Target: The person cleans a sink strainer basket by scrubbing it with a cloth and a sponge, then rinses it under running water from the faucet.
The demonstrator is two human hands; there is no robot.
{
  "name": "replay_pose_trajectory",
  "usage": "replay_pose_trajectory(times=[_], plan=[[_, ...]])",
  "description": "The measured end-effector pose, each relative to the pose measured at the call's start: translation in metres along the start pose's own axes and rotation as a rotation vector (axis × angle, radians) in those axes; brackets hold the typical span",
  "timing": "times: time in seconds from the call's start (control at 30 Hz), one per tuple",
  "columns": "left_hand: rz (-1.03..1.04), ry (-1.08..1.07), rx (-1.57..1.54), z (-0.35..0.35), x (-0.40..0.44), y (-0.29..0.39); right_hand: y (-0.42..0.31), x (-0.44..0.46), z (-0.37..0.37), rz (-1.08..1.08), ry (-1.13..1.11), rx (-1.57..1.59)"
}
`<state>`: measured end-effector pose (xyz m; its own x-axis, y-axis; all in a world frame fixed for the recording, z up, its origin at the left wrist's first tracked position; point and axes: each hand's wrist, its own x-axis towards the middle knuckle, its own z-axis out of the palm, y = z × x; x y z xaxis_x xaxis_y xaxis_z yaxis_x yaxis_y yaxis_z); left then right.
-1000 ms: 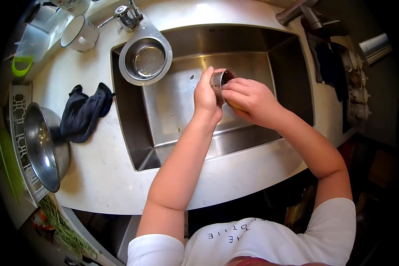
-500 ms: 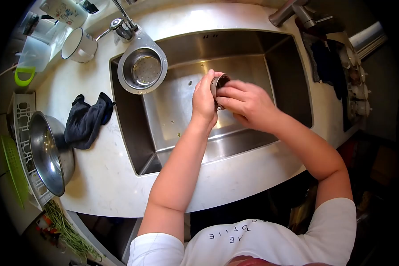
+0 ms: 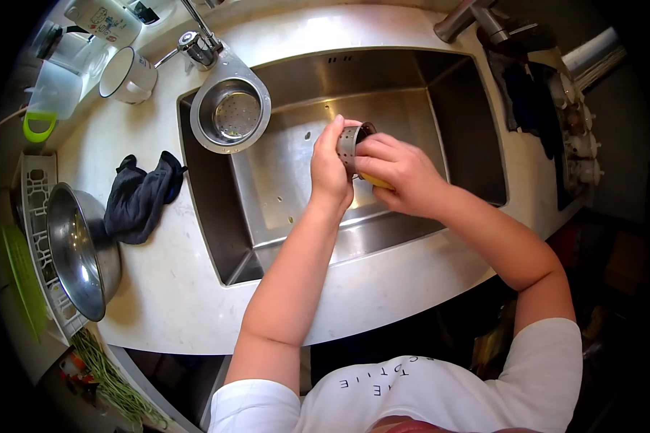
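Above the stainless steel sink, my left hand is wrapped round a small perforated metal strainer basket, which is tilted with its open mouth toward the right. My right hand is closed at that mouth, its fingertips reaching in over the rim. Below its fingers shows a yellow piece, apparently a sponge, pinched against the basket. The inside of the basket and the right fingertips are mostly hidden. Small scraps lie on the sink floor.
A round steel side basin with a perforated bottom sits at the sink's upper left corner, below a small tap. Dark cloth, a steel bowl and a white mug stand left. A larger faucet is upper right.
The basket has turned so more of its perforated side shows. My right hand has shifted slightly at its mouth, and the yellow sponge has come into view below the fingers.
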<state>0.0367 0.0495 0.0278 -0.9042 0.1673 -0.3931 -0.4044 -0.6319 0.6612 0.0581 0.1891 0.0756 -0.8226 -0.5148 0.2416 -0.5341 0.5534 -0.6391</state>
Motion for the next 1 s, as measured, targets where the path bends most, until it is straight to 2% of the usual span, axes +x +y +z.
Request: replay_pose_trajectory(times=[0.03,0.1,0.13,0.17,0.2,0.23,0.27,0.3,0.33,0.4,0.43,0.5,0.57,0.6,0.63,0.67,0.73,0.8,0.87,0.93,1.0], plan=[[-0.084,-0.013,-0.091,-0.001,0.003,0.000,0.003,0.003,-0.007,-0.219,-0.011,-0.293],[-0.303,-0.043,-0.206,-0.009,0.012,-0.001,0.002,0.009,-0.030,-0.219,0.055,-0.287],[-0.301,-0.053,-0.203,-0.007,0.013,0.002,0.000,0.011,-0.041,-0.227,0.110,-0.269],[-0.331,-0.021,-0.240,-0.006,0.011,0.005,-0.003,0.009,-0.051,-0.121,0.243,-0.155],[-0.361,0.018,-0.281,-0.007,0.009,0.007,-0.006,0.007,-0.057,-0.123,0.238,-0.153],[-0.361,-0.173,-0.310,-0.023,0.015,0.003,-0.008,0.006,-0.062,0.066,0.228,-0.045],[-0.359,-0.170,-0.307,-0.026,0.017,-0.002,-0.010,0.003,-0.063,0.256,0.222,0.062],[-0.349,-0.111,-0.324,-0.020,0.016,-0.001,-0.010,-0.004,-0.060,0.303,0.182,0.123],[-0.339,-0.055,-0.342,-0.014,0.016,0.000,-0.012,-0.008,-0.054,0.303,0.186,0.124],[-0.321,-0.020,-0.354,-0.010,0.010,0.001,-0.016,-0.012,-0.040,0.149,-0.074,-0.208],[-0.334,-0.085,-0.274,-0.008,0.011,0.000,-0.015,-0.014,-0.028,0.041,-0.009,-0.257],[-0.357,-0.161,-0.189,-0.005,0.012,-0.003,0.010,-0.021,-0.021,0.073,0.013,-0.280],[-0.302,0.132,-0.151,-0.009,0.013,-0.004,0.053,-0.031,-0.019,0.105,0.053,-0.306],[-0.273,0.283,-0.128,-0.014,0.012,-0.004,0.076,-0.039,-0.017,0.329,-0.007,-0.302],[-0.195,0.226,-0.166,-0.027,0.016,-0.006,0.095,-0.047,-0.014,0.548,-0.068,-0.292],[-0.195,0.226,-0.164,-0.027,0.017,-0.006,0.111,-0.055,-0.012,0.548,-0.066,-0.291],[-0.068,0.381,-0.291,-0.029,0.020,-0.002,0.140,-0.064,-0.005,0.788,-0.446,-0.308],[-0.016,0.425,-0.382,-0.037,0.026,0.009,0.175,-0.092,0.006,0.722,-0.409,-0.211],[0.040,0.468,-0.561,-0.046,0.035,0.019,0.169,-0.083,0.012,0.663,-0.371,-0.114],[0.118,0.579,-0.640,-0.059,0.047,0.031,0.117,-0.052,-0.025,0.888,-0.433,-0.263],[0.164,0.563,-0.681,-0.079,0.057,0.040,0.096,-0.042,-0.060,0.910,-0.323,-0.312]])
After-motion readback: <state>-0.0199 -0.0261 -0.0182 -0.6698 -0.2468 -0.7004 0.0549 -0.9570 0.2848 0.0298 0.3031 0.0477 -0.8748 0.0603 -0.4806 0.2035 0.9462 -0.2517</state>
